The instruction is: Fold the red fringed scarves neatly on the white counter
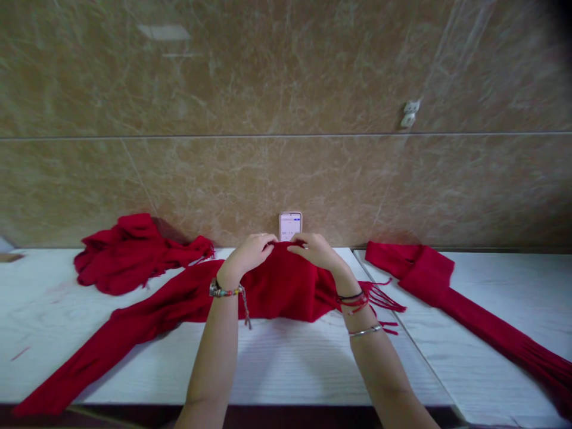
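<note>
A red fringed scarf point(286, 283) lies across the white table, its middle raised between my two hands. At its upper edge, my left hand point(252, 255) pinches the cloth with thumb and fingers. My right hand point(318, 250) grips the same edge a little way to the right. One long end of the scarf stretches down to the lower left, past the table's front edge. Fringe from it shows beside my right wrist. Just beyond my fingertips a phone point(290, 225) with a lit screen leans upright against the wall, its lower part hidden.
A crumpled red scarf point(118, 256) lies at the back left. Another red scarf point(424, 271), folded at one end, runs toward the lower right. The marble-patterned wall point(223, 185) borders the white table point(290, 363); a small white cat figure point(410, 113) is on the wall.
</note>
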`<act>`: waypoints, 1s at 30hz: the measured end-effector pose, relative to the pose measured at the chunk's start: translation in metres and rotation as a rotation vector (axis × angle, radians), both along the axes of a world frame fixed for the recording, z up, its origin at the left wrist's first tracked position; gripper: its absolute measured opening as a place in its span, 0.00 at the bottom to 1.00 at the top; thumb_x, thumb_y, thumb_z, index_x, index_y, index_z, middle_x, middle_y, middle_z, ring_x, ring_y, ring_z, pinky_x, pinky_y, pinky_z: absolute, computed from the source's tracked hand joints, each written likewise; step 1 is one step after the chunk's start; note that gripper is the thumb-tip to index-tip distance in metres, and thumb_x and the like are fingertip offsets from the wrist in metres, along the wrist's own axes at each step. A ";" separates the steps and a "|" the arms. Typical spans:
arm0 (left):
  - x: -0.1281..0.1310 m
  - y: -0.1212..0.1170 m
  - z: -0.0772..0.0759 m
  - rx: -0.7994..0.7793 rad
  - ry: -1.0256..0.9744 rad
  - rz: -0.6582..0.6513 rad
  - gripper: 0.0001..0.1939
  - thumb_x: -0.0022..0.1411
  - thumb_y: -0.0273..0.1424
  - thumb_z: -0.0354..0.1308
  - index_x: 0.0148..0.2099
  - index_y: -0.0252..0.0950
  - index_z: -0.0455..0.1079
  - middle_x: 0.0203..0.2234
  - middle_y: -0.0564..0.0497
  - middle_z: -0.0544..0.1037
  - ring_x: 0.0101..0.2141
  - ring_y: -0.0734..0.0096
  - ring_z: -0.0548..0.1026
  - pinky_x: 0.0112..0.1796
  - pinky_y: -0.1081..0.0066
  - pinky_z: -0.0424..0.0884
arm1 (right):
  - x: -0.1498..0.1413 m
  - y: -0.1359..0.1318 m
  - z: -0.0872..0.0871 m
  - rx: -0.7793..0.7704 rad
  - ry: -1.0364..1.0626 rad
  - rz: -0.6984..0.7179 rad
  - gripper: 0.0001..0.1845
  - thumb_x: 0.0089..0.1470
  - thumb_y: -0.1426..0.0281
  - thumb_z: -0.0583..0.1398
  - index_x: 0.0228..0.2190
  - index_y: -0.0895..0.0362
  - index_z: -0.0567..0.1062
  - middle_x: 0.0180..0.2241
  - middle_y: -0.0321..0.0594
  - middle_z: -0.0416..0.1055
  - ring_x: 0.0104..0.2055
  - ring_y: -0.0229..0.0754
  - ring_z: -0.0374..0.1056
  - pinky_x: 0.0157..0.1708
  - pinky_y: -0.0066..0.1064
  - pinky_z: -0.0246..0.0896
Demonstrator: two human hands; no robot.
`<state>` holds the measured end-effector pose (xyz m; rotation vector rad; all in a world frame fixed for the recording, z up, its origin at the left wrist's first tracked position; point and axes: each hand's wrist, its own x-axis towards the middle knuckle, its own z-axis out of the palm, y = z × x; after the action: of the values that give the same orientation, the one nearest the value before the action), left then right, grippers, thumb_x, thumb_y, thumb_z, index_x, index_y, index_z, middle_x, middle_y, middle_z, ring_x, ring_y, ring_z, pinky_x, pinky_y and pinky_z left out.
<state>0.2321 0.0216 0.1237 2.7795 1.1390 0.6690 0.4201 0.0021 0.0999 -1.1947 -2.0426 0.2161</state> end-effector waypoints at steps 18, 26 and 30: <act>0.007 -0.001 -0.002 -0.102 -0.030 -0.035 0.10 0.56 0.23 0.45 0.34 0.34 0.68 0.32 0.49 0.73 0.35 0.70 0.70 0.41 0.72 0.64 | -0.006 -0.003 0.002 -0.043 -0.038 -0.033 0.10 0.48 0.76 0.58 0.34 0.58 0.75 0.32 0.41 0.75 0.35 0.39 0.69 0.37 0.28 0.60; -0.004 0.001 0.000 -0.135 -0.005 0.086 0.10 0.59 0.29 0.48 0.34 0.34 0.71 0.30 0.49 0.76 0.32 0.68 0.72 0.36 0.72 0.64 | 0.032 0.003 0.003 0.021 0.066 -0.294 0.07 0.48 0.75 0.56 0.27 0.57 0.76 0.27 0.38 0.75 0.29 0.38 0.68 0.31 0.27 0.60; 0.003 -0.005 0.003 -0.142 -0.033 0.059 0.11 0.60 0.29 0.47 0.35 0.36 0.72 0.31 0.49 0.77 0.33 0.69 0.73 0.37 0.73 0.64 | 0.024 0.002 -0.002 0.035 -0.027 -0.143 0.11 0.45 0.73 0.60 0.35 0.58 0.75 0.35 0.43 0.74 0.35 0.40 0.68 0.36 0.30 0.61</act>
<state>0.2346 0.0171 0.1266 2.6173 1.2156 0.6101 0.4445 0.0040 0.0975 -1.3214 -1.9664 0.0949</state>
